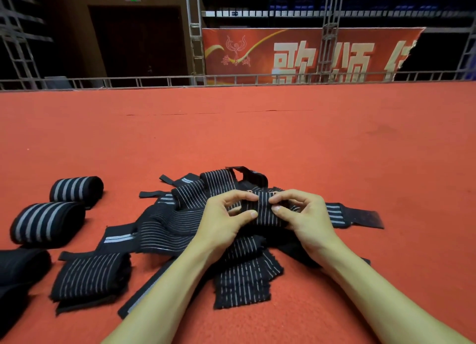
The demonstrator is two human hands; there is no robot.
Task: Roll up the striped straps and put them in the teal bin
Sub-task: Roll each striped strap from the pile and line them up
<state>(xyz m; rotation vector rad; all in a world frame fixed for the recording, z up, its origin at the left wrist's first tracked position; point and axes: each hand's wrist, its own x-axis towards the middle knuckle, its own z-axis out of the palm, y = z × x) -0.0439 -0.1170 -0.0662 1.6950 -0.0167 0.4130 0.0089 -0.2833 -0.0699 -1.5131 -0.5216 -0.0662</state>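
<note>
Left hand (223, 221), right hand (305, 216) pinch striped strap (263, 211) (atop pile (164, 224)); carpet (257, 137) beyond.

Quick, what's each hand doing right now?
Left hand: fingers pinching the strap.
Right hand: fingers pinching the same strap.

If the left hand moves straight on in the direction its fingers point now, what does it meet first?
The left hand points toward the right, across the striped strap it pinches, so it would probably meet the right hand first, though depth is unclear.
</note>
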